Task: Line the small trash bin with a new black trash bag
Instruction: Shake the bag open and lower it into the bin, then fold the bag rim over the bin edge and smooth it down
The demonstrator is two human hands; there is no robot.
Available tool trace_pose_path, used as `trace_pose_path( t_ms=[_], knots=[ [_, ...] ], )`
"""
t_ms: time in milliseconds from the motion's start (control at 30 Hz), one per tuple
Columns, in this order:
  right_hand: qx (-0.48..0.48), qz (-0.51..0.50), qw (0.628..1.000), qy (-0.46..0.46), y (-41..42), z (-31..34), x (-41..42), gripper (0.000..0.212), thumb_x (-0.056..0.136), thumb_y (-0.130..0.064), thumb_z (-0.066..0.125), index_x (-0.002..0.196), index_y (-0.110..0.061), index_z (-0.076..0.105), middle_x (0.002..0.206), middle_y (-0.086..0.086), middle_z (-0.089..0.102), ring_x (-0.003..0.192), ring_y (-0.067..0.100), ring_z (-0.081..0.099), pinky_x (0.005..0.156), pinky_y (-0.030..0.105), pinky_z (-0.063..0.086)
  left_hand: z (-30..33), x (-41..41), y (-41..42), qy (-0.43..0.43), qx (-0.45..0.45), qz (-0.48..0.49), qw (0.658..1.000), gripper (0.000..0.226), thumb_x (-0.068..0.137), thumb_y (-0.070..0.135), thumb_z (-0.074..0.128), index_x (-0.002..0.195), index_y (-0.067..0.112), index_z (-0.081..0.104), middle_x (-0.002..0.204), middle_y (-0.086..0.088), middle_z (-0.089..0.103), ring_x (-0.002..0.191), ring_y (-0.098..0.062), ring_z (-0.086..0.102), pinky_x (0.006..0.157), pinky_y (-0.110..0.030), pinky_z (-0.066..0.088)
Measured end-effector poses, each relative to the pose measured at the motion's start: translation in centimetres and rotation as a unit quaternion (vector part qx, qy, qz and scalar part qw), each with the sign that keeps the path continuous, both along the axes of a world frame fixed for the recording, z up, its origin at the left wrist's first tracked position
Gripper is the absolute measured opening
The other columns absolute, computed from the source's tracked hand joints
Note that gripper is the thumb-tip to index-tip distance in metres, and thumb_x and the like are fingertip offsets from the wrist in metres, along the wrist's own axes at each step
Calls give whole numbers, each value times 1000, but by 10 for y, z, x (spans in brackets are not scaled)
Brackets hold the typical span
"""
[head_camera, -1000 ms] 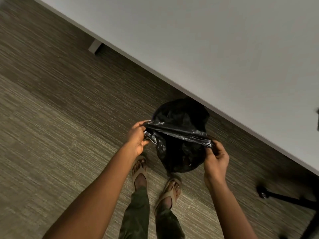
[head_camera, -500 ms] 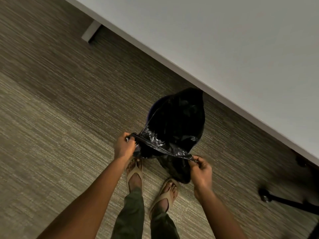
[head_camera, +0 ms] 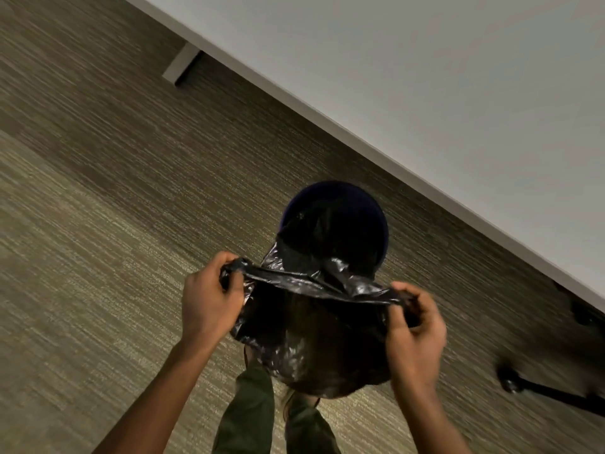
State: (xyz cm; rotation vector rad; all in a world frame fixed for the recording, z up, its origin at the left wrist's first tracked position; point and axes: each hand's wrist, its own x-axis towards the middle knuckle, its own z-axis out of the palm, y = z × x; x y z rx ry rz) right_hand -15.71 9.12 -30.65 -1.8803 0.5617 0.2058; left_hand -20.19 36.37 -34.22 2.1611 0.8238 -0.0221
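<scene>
While we stand over the bin (head_camera: 334,204) | left hand (head_camera: 209,299) and right hand (head_camera: 415,326) each pinch the bag (head_camera: 311,322) edge (stretched taut) | fingers closed on plastic

Both bare forearms come up from the lower edge and rise toward the middle of the view. The left hand (head_camera: 209,303) is closed in a fist, knuckles up, with the fingers curled tight around one end of the bag (head_camera: 314,309). The right hand (head_camera: 415,326) is also closed, its fingers pinching the other end (the thumb is partly hidden behind the plastic). The two hands are well apart, at nearly the same height, the right one a little lower.
</scene>
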Motion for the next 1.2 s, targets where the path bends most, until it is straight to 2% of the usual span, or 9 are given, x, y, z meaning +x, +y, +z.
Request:
trace_pose_path(
  t_ms=[200, 300, 500, 633, 733, 833, 900, 1133, 1200],
  knots=[
    [-49, 65, 990, -111, -13, 9, 49, 41, 95, -12, 62, 100, -53, 54, 98, -18, 64, 88, 4, 66, 64, 21, 59, 8, 61, -12, -87, -16, 18, 996, 16, 96, 17, 67, 108, 22, 59, 81, 15, 65, 49, 0, 62, 38, -11, 41],
    [-66, 99, 989, -87, -16, -17, 70, 16, 97, -16, 63, 107, -28, 61, 96, -6, 67, 83, 10, 69, 59, 23, 59, -12, 97, -17, -80, 21, 40, 996, 17, 96, 10, 66, 108, 11, 53, 74, 13, 53, 44, -2, 51, 41, -9, 40],
    [-113, 113, 978, -131, -28, -48, 109, 12, 92, -21, 61, 98, -31, 58, 98, -18, 59, 92, -7, 61, 72, 9, 45, -44, 135, -15, -42, 81, -23, 996, 20, 85, -3, 65, 105, 0, 62, 82, 6, 50, 66, -12, 49, 51, -13, 35],
    [-179, 139, 945, -234, -40, -47, 125, 22, 94, -13, 54, 104, 3, 65, 104, 11, 67, 96, 16, 65, 89, 20, 47, -44, 141, -5, -47, 112, -162, 979, 19, 83, 1, 65, 100, -1, 70, 91, -21, 67, 74, -35, 63, 62, -43, 54],
    [-236, 132, 910, -316, -43, -43, 137, 33, 97, -6, 55, 115, 21, 61, 120, 37, 64, 125, 25, 58, 117, 15, 26, -45, 148, -1, -156, 163, -196, 954, 19, 78, -2, 66, 96, -1, 73, 74, -24, 65, 58, -30, 59, 53, -34, 48],
    [-284, 152, 864, -387, -39, -39, 137, 24, 90, 19, 57, 112, 27, 55, 104, 53, 59, 110, 34, 49, 116, 5, 14, -37, 158, -4, -238, 169, -137, 947, 11, 85, -1, 68, 95, -4, 72, 77, -23, 67, 64, -29, 60, 56, -32, 46],
    [-315, 163, 862, -362, -34, -43, 138, 35, 105, -14, 51, 110, 19, 63, 100, 43, 68, 103, 45, 63, 114, 34, 35, -37, 160, -7, -275, 165, -119, 940, 11, 89, 2, 65, 96, -4, 71, 82, -20, 68, 68, -25, 59, 59, -31, 46],
    [-255, 134, 869, -403, -19, -56, 132, 11, 94, -10, 50, 102, -18, 51, 93, 13, 67, 88, 23, 57, 89, 6, 37, -57, 153, -9, -281, 175, -144, 933, 22, 96, 10, 67, 114, -1, 74, 97, -22, 70, 64, -34, 67, 51, -42, 57],
    [-256, 190, 852, -415, -22, -72, 135, 17, 92, -2, 48, 101, -15, 54, 99, 3, 61, 88, 26, 60, 83, 19, 45, -72, 151, -6, -227, 172, -203, 937, 34, 102, 25, 58, 131, 10, 69, 115, -19, 69, 66, -36, 71, 53, -42, 61]
  ],
)
